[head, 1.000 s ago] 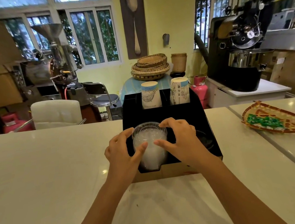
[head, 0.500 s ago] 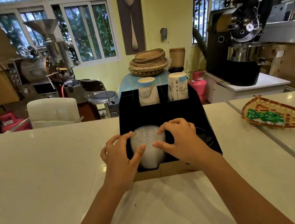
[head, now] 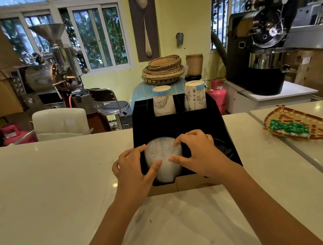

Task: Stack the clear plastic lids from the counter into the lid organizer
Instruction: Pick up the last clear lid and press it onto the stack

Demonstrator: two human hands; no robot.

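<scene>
A stack of clear plastic lids point(head: 163, 158) sits in the front left slot of the black lid organizer point(head: 197, 124) on the white counter. My left hand point(head: 133, 170) rests on the stack's left side, thumb across its front. My right hand point(head: 197, 154) holds the right side, fingertips on the top lid and thumb on the front. Both hands press the stack from opposite sides. A dark round slot point(head: 223, 148) to the right is partly hidden by my right hand.
Two stacks of paper cups point(head: 163, 101) point(head: 195, 96) stand in the organizer's back compartments. A woven tray with green packets point(head: 298, 127) lies on the counter at the right. A seam in the counter point(head: 268, 130) runs diagonally on the right. Coffee roasters stand behind the counter.
The lid stack has sunk lower into its slot under both hands. My fingers have shifted slightly on top of it. The camera has tilted a little.
</scene>
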